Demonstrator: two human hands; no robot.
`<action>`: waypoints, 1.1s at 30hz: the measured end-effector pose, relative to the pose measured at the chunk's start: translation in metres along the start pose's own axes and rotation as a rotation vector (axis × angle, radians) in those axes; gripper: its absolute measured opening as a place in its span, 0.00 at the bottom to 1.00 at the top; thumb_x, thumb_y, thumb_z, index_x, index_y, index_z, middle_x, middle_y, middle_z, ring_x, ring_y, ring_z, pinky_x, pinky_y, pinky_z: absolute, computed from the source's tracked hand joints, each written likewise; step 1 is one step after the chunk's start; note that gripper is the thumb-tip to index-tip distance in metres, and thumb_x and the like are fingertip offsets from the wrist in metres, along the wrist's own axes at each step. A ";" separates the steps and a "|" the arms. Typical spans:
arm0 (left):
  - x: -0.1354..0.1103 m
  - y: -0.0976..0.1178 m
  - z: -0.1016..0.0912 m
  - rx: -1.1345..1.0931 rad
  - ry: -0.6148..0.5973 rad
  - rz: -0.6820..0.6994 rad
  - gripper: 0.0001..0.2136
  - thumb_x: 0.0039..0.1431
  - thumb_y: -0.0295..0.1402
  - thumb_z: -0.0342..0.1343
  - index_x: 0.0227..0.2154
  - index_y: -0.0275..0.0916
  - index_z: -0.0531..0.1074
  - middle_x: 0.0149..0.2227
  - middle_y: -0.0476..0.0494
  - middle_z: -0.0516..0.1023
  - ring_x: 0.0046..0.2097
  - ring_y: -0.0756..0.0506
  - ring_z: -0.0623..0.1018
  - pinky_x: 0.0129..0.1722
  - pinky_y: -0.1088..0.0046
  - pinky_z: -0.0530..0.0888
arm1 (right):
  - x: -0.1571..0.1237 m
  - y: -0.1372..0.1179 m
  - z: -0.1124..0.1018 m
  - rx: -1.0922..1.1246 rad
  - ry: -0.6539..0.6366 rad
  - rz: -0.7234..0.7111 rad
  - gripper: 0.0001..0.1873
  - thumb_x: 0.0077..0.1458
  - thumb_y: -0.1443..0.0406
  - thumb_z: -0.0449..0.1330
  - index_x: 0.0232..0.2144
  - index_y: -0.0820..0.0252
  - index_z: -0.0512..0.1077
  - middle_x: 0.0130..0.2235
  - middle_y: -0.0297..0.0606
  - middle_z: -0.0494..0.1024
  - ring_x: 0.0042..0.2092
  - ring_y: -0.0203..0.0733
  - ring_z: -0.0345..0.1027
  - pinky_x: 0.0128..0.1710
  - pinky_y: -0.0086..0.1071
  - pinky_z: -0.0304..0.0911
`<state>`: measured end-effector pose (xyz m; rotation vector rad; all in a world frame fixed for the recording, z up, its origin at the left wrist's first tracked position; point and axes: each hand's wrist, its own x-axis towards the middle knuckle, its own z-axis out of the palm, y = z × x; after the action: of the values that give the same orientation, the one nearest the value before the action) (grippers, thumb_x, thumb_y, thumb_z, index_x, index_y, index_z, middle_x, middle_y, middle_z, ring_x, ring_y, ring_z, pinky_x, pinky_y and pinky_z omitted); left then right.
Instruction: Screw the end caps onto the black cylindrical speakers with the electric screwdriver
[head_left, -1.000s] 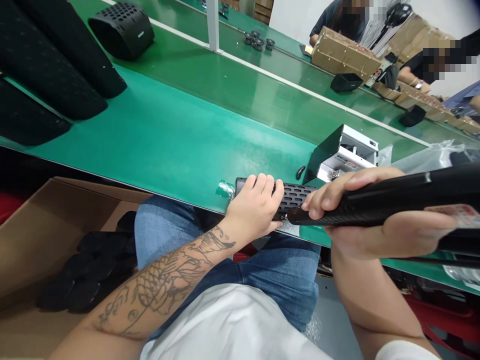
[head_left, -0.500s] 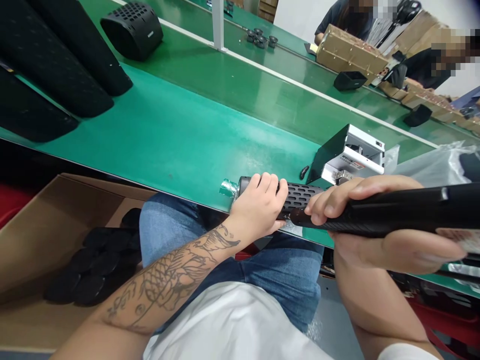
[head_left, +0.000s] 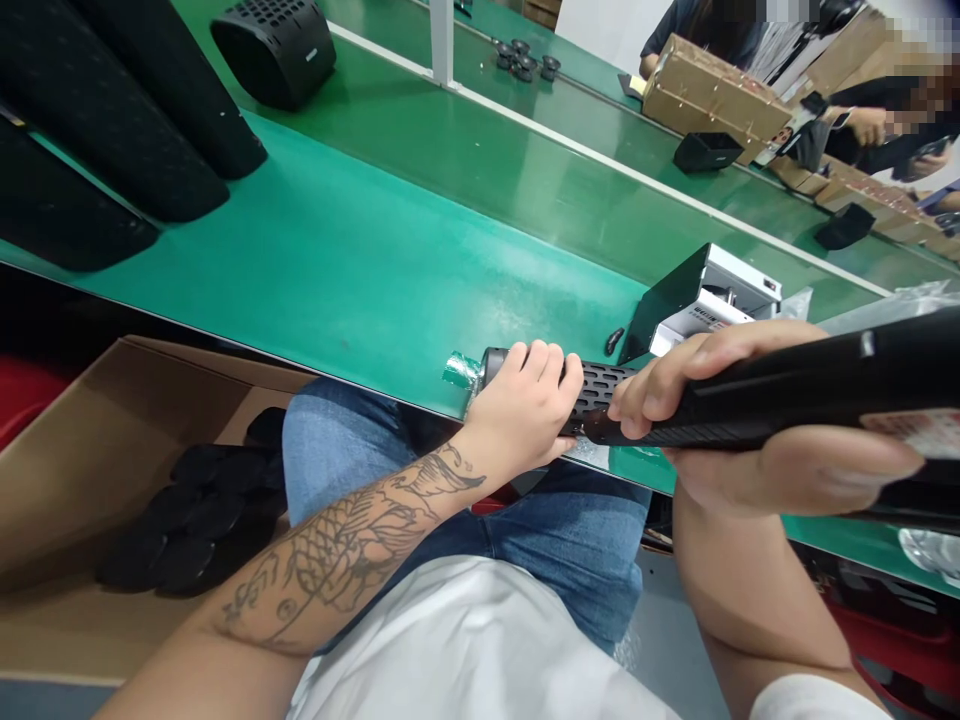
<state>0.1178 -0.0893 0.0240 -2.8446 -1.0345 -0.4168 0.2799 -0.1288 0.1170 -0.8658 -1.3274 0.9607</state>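
Observation:
My left hand is wrapped over a black speaker housing with slotted holes, which lies at the front edge of the green bench. In my right hand is a black electric screwdriver, gripped with the fingers over it and the thumb below. Its narrow end points left and meets the near side of the housing, close to my left fingers. The exact contact of the bit is too small to make out. Clear plastic and green tape show at the housing's left end.
A black-and-white screw feeder stands behind my right hand, a small black piece beside it. Tall black panels and another housing are at left. An open carton holds black parts below. Two people work across the bench.
The screwdriver's rear end has tilted up a little, while its tip stays at the housing. My left hand keeps its hold. The view has shifted slightly.

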 end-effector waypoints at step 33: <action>0.000 0.000 -0.003 -0.026 -0.028 -0.009 0.44 0.61 0.51 0.68 0.69 0.21 0.65 0.61 0.18 0.73 0.59 0.25 0.71 0.62 0.49 0.62 | 0.001 -0.010 0.004 -0.058 0.128 0.049 0.32 0.44 0.33 0.75 0.28 0.53 0.79 0.22 0.33 0.75 0.20 0.44 0.69 0.21 0.41 0.69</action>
<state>0.1174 -0.0893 0.0265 -2.8776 -1.0544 -0.3957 0.2762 -0.1320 0.1266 -0.9917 -1.2347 0.8927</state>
